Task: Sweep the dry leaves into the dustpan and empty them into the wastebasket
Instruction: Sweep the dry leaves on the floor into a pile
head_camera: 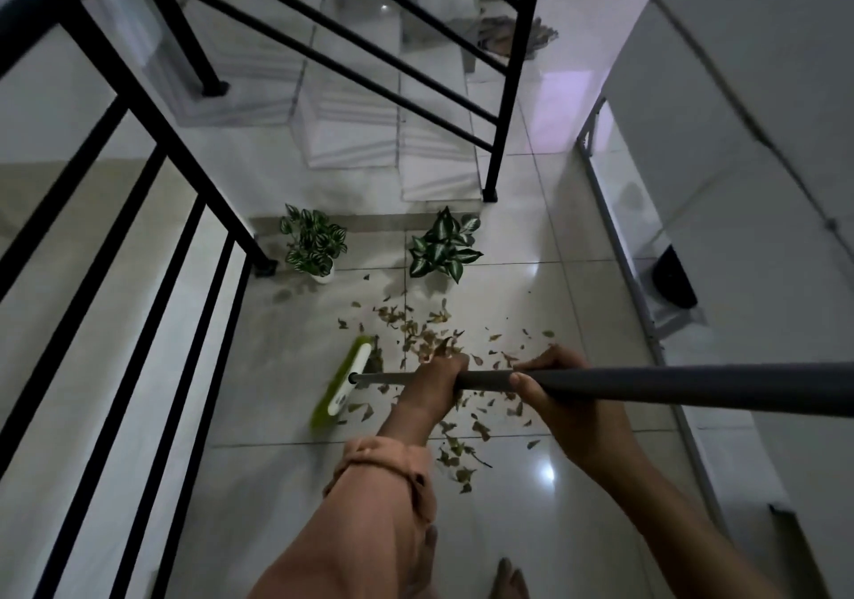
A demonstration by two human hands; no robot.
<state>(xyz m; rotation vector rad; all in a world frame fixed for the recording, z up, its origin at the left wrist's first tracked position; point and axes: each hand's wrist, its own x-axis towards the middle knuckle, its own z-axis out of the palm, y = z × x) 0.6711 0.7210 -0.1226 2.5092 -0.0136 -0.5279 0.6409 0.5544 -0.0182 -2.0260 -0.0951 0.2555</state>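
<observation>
We see both hands closed around the dark grey handle (pixel 647 386) of a broom, which runs across the view from the right edge toward the middle. The left hand (pixel 436 383) has its grip wrapped tight on the handle low down, near where the grey tube narrows to a lighter metal section, and its arm wears a rolled peach sleeve (pixel 383 483). The right hand (pixel 554 395) has its grip folded over the handle just beside the left, thumb on the near side, fingers curled over the far side. The broom head (pixel 344 383) is a long, narrow white block with lime-green bristles; it rests on the tiled floor (pixel 259 483) to the left of the hands and looks slightly blurred. The dry leaves (pixel 425 335) are small, curled, brown and olive scraps, scattered loosely over the pale glossy tiles from just right of the broom head, under both hands, and down toward the near part of the floor; they are thickest just beyond the left hand. Beyond them stand two potted plants with striped green-and-white foliage, one (pixel 314 242) near the foot of the black railing (pixel 152 210), the other (pixel 446 244) toward the steps. A dark bin-shaped object (pixel 674 284) sits by the right wall, well apart from the leaves; we cannot tell what it is.
</observation>
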